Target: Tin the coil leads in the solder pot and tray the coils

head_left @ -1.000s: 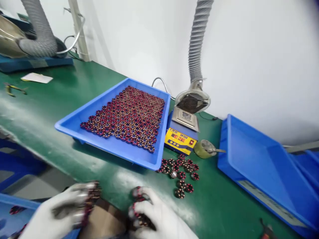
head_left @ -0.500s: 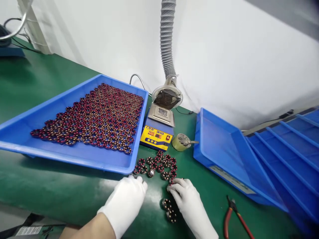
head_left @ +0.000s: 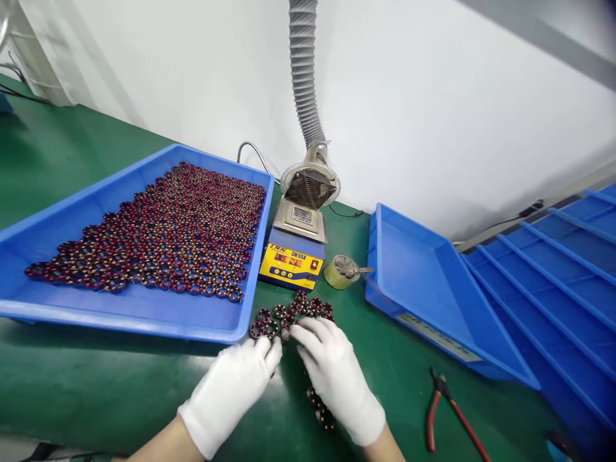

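Note:
My left hand (head_left: 231, 388), in a white glove, lies on the green table with its fingers stretched toward a loose cluster of small copper-wound stator rings (head_left: 293, 311). Its fingertips touch the nearest rings. My right hand (head_left: 337, 378), also gloved, rests flat with fingers apart on the right side of that cluster. A few more rings (head_left: 320, 412) show from under its palm. Neither hand grips anything that I can see.
A blue tray (head_left: 144, 321) packed with several rows of the same rings stands at the left. Behind the cluster are a yellow-fronted heating unit (head_left: 291, 260), a fume hose with fan (head_left: 310, 186) and a small round tin (head_left: 339, 273). An empty blue tray (head_left: 423, 282), stacked trays (head_left: 553, 269) and red-handled pliers (head_left: 445, 407) lie right.
Both hands came up from the table's near edge, where they held rings, and now rest at the loose cluster. The view swung right.

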Demonstrator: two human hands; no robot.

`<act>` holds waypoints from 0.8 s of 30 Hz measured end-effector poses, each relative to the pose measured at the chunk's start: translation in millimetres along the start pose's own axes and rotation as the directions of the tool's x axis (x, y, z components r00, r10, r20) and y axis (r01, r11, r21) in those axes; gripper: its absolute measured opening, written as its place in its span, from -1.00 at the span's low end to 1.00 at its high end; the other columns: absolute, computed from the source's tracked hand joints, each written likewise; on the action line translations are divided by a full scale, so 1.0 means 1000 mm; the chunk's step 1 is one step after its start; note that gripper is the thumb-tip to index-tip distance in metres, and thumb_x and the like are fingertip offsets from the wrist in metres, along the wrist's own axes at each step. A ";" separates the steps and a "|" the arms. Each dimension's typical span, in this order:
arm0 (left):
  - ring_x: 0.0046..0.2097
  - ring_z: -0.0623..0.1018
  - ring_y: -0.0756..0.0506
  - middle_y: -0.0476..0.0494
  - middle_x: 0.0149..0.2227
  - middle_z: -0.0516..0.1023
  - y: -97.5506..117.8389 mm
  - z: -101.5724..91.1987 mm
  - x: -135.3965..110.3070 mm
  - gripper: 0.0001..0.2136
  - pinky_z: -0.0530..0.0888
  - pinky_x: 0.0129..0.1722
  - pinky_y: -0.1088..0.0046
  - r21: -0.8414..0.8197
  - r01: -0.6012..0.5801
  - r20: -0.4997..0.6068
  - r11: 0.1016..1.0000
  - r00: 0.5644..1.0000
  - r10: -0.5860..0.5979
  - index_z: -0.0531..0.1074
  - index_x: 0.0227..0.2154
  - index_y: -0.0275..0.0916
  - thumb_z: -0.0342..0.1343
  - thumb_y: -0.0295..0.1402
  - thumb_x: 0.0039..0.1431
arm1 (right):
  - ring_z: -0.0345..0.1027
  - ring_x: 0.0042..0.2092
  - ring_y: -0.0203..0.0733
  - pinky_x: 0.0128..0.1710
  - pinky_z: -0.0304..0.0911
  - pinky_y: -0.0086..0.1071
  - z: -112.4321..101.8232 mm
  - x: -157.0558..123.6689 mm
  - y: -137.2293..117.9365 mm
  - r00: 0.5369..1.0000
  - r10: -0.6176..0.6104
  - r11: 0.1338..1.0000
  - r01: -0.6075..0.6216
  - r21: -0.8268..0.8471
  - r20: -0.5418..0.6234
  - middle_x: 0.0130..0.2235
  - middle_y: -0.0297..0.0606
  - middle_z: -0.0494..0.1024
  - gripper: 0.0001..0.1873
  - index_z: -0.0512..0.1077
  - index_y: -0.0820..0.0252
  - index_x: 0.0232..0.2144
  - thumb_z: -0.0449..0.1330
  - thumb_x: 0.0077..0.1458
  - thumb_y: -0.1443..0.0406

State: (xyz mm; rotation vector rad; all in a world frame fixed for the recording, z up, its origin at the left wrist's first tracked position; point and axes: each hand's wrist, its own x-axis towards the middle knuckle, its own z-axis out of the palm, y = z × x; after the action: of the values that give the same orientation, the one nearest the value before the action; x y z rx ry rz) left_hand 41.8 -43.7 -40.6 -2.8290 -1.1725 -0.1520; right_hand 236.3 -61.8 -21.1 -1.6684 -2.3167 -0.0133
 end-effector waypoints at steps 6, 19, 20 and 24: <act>-0.27 0.57 -0.12 -0.19 -0.18 0.53 -0.010 -0.004 -0.009 -0.49 0.51 -0.35 0.44 -0.156 -0.004 -0.057 0.988 0.998 -0.005 0.27 0.03 -0.23 -0.13 -0.70 0.01 | 0.31 -0.17 -0.06 -0.18 0.27 -0.19 0.007 0.024 -0.009 0.971 -0.068 0.981 0.107 -0.164 0.228 -0.21 -0.19 0.48 -0.88 0.45 0.19 -0.26 0.11 0.17 0.36; 0.03 0.42 -0.41 -0.48 0.03 0.45 -0.006 0.048 -0.081 -0.30 0.16 0.09 0.05 -0.128 0.194 -0.326 0.973 0.918 -0.226 0.05 0.19 -0.35 0.03 -0.07 0.05 | -0.01 0.25 0.20 0.13 0.11 0.03 -0.018 -0.056 0.016 0.884 0.467 0.882 -0.464 0.082 -0.013 0.25 0.08 0.09 -0.02 -0.01 0.21 0.25 0.33 -0.18 0.23; 0.02 0.43 -0.39 -0.48 0.02 0.46 -0.003 0.047 -0.076 -0.33 0.18 0.08 0.08 -0.116 0.181 -0.338 0.977 0.917 -0.210 0.11 0.16 -0.36 0.03 -0.08 0.05 | -0.08 0.28 0.26 0.11 0.13 0.05 -0.013 -0.070 0.020 0.859 0.503 0.858 -0.510 0.065 0.098 0.31 0.11 -0.08 0.15 -0.14 0.21 0.29 0.36 -0.31 0.29; 0.08 0.39 -0.39 -0.51 0.08 0.41 0.016 0.043 -0.045 -0.44 0.22 0.09 0.09 -0.129 0.204 -0.292 0.970 0.928 -0.234 0.25 0.09 -0.48 0.06 -0.24 0.06 | -0.21 0.30 0.34 0.13 0.09 0.09 0.017 -0.102 0.022 0.818 0.530 0.833 -0.552 0.044 0.225 0.34 0.15 -0.30 0.38 -0.37 0.22 0.30 0.37 -0.46 0.36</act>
State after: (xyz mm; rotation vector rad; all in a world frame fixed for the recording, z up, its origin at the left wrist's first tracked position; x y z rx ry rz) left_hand 23.7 -82.1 -89.4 -2.6125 -1.4329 -0.6517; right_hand 282.0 -146.1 -64.8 -2.2989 -1.8328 0.4132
